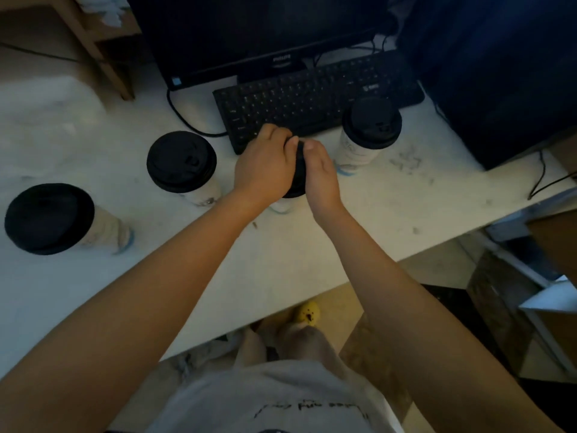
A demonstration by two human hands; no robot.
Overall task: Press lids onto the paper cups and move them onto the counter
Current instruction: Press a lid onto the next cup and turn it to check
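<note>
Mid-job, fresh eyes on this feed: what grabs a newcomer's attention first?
The left hand and right hand meet at centre, gripping a black lid on a paper cup just in front of the keyboard. Three other lidded cups stand on the white counter: the far-left cup, the near-left cup and the right cup by the keyboard's end.

Lids black. Cups white, blue base ring, faint grey print. Counter white, grey scuffs. Keyboard, monitor black. Shirt grey, dark lettering. Shoe yellow, dark specks.
</note>
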